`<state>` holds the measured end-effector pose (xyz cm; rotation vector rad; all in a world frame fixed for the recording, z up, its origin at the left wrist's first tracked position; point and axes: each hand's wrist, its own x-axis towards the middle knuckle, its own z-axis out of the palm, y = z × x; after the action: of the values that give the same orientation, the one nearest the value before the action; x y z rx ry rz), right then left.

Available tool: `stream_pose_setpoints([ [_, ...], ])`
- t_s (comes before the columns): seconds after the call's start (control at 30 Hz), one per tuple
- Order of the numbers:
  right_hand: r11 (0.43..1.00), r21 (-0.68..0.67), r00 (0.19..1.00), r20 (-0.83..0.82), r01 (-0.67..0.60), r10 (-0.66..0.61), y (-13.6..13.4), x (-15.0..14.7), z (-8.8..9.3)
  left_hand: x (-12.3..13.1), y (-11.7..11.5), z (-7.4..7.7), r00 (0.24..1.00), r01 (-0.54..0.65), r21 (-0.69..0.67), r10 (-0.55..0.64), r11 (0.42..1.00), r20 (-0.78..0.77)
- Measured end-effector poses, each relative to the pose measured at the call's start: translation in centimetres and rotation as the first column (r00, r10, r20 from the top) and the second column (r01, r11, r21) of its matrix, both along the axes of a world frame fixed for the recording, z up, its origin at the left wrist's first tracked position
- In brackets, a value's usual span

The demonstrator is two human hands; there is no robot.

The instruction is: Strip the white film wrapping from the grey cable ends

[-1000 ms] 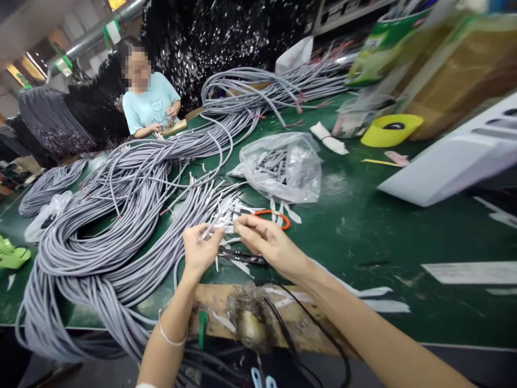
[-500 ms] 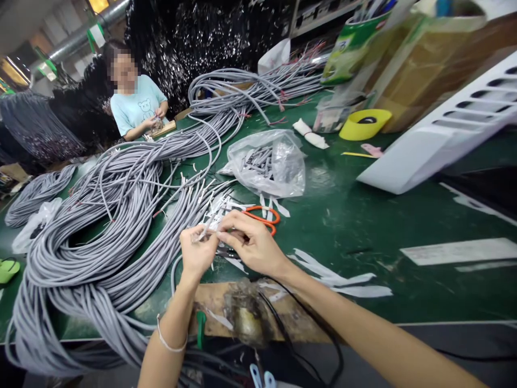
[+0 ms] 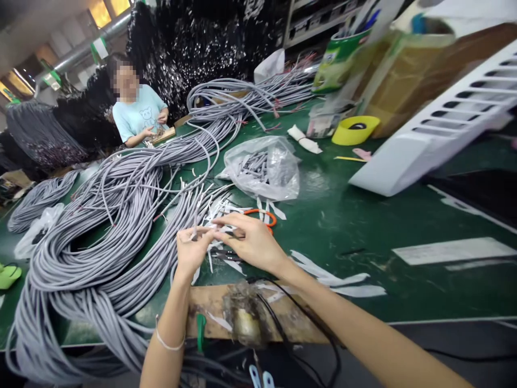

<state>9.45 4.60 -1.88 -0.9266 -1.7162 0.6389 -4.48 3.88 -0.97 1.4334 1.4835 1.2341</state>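
My left hand (image 3: pixel 193 249) is closed around the end of a grey cable (image 3: pixel 196 213), which rises from between its fingers. Close beside it, my right hand (image 3: pixel 252 242) is pinched near the left fingertips; whatever small thing sits between its fingers is too blurred to name. White strips (image 3: pixel 220 210) lie behind both hands. Orange-handled scissors (image 3: pixel 274 218) rest just beyond my right hand, partly covered by it. Large coils of grey cable (image 3: pixel 100 248) spread over the green table (image 3: pixel 335 226) on the left.
A clear bag (image 3: pixel 283 170) of short grey pieces lies beyond the hands. Below them is a wooden board (image 3: pixel 299 318) with black cords. A white slotted box (image 3: pixel 399 156) and a yellow roll (image 3: pixel 355 131) stand right. Another person (image 3: pixel 139 116) sits at back left.
The view has shifted slightly. The cable end at my left hand now points more upright, and my right hand's fingers have moved a little, still close to the left fingertips.
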Motion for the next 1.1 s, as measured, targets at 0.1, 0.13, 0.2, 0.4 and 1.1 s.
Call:
stream_pose_setpoints([
  [0.1,0.981,0.179,0.986,0.140,0.069,-0.095,0.0,-0.4,-0.6,0.3,-0.5,0.2,1.000,-0.010,0.021,0.011,1.000,-0.014],
  [0.13,0.970,0.215,0.972,0.180,0.113,-0.153,0.2,-0.3,-0.8,0.4,-0.6,0.3,0.999,-0.035,0.046,0.036,0.998,-0.029],
  [0.2,0.940,0.250,0.929,0.228,0.233,-0.292,0.8,0.4,-1.2,0.3,-1.0,0.5,0.990,-0.117,0.123,0.125,0.986,-0.058],
  [0.4,0.870,0.135,0.876,0.024,0.475,-0.482,1.6,2.0,0.0,-0.2,-1.3,0.5,0.974,-0.220,0.146,0.225,0.964,-0.019],
  [1.1,0.830,0.107,0.837,-0.050,0.547,-0.545,2.0,3.2,0.6,0.7,-1.5,1.1,0.981,-0.173,0.179,0.153,0.969,0.120],
])
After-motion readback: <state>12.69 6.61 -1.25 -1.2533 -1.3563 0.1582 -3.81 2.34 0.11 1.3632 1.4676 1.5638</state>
